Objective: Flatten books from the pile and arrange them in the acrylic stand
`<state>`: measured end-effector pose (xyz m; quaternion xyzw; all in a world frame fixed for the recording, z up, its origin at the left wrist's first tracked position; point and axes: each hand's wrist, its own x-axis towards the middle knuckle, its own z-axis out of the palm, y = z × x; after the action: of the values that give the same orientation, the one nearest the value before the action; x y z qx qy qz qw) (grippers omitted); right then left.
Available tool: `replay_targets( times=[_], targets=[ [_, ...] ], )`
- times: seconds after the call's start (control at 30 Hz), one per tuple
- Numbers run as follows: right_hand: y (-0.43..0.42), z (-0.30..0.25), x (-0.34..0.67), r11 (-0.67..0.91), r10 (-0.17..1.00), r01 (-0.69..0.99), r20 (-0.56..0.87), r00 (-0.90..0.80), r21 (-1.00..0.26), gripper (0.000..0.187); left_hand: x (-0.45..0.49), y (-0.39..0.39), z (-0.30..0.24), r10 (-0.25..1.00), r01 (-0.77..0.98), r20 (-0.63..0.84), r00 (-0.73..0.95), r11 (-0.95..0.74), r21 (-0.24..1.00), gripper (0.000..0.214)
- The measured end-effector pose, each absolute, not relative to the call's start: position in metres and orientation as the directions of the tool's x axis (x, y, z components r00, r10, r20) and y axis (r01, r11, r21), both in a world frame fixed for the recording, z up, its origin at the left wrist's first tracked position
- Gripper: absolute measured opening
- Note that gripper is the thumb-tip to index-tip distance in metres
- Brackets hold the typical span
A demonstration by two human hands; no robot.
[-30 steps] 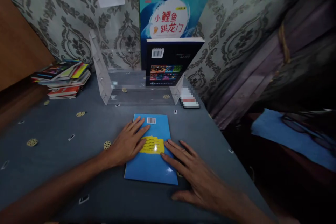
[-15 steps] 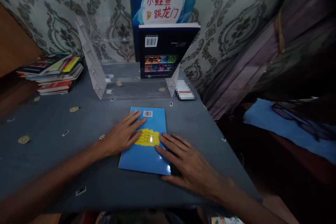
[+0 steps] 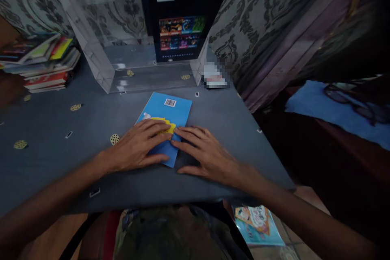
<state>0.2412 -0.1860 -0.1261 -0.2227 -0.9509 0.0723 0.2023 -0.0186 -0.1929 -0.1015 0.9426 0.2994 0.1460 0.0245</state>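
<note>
A thin blue book (image 3: 166,115) with a yellow patch and a barcode lies flat on the grey table (image 3: 61,158). My left hand (image 3: 137,146) rests flat on its lower left part, fingers stretched out. My right hand (image 3: 202,152) lies beside it, fingers spread, their tips touching the book's right edge near the yellow patch. Neither hand grips anything. Behind the book stands a clear acrylic book stand (image 3: 100,69) holding a dark book (image 3: 179,20) upright.
A stack of books (image 3: 42,63) sits at the far left of the table. Small round yellow stickers (image 3: 115,139) dot the surface. Patterned wallpaper is behind, a curtain at right. Another thin book (image 3: 258,223) lies on the floor below the table's front edge.
The view has tilted down and moved closer. The blue book has turned slightly and both hands have come together over its lower part.
</note>
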Motion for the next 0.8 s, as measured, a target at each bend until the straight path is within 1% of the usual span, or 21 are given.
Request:
replay_targets(
  times=[0.07,0.1,0.13,0.27,0.37,0.53,0.63,0.7,0.8],
  targets=[
    [-0.183,-0.130,0.249,0.889,0.447,0.360,0.363,-0.818,-0.283,0.050,-0.018,-0.202,-0.101,0.527,0.511,0.256,0.810,-0.850,0.132,0.063],
    [-0.182,-0.131,0.251,0.885,0.448,0.345,0.371,-0.814,-0.311,0.046,-0.018,-0.206,-0.102,0.517,0.504,0.259,0.816,-0.855,0.119,0.065],
    [-0.182,-0.132,0.252,0.882,0.449,0.330,0.382,-0.808,-0.337,0.042,-0.018,-0.208,-0.103,0.514,0.507,0.266,0.816,-0.856,0.099,0.063],
    [-0.181,-0.134,0.252,0.863,0.463,0.284,0.432,-0.774,-0.417,0.032,-0.014,-0.215,-0.105,0.489,0.521,0.321,0.811,-0.853,-0.020,0.035],
    [-0.182,-0.134,0.251,0.851,0.478,0.281,0.432,-0.765,-0.444,0.028,-0.012,-0.217,-0.104,0.458,0.510,0.345,0.819,-0.857,-0.075,0.029],
    [-0.180,-0.137,0.247,0.868,0.466,0.293,0.453,-0.760,-0.401,0.026,-0.013,-0.218,-0.105,0.441,0.507,0.384,0.811,-0.857,-0.087,0.029],
    [-0.177,-0.137,0.241,0.878,0.461,0.313,0.469,-0.753,-0.361,0.022,-0.017,-0.214,-0.107,0.427,0.492,0.379,0.821,-0.866,-0.089,0.030],
    [-0.176,-0.136,0.234,0.889,0.453,0.336,0.483,-0.749,-0.313,0.021,-0.025,-0.209,-0.107,0.414,0.470,0.370,0.831,-0.880,-0.071,0.031],
    [-0.174,-0.131,0.219,0.893,0.448,0.399,0.493,-0.746,-0.208,0.019,-0.043,-0.197,-0.109,0.430,0.456,0.334,0.839,-0.890,-0.001,0.033]
  ],
)
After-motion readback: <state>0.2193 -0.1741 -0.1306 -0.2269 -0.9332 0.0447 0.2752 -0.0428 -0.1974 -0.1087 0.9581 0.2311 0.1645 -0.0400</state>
